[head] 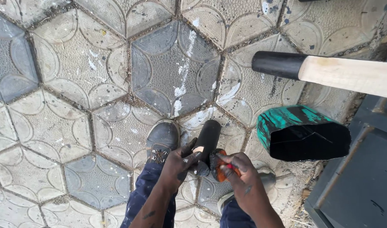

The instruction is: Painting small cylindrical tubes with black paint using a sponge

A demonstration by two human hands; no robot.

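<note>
My left hand [178, 162] grips a black cylindrical piece [207, 139], like a rubber mallet head, held upright over the paving. My right hand [240, 173] presses a small orange and red object [219, 165] against its lower end; what that object is I cannot tell. Both hands sit close together above my knees, between my dark shoe [161, 137] and my other shoe [265, 179].
A wooden handle with a black end [328, 72] lies across the upper right. A green-painted open metal container [303, 133] stands just right of my hands. Dark metal panels [362, 177] fill the lower right. Hexagonal patterned paving [75, 84] covers the ground.
</note>
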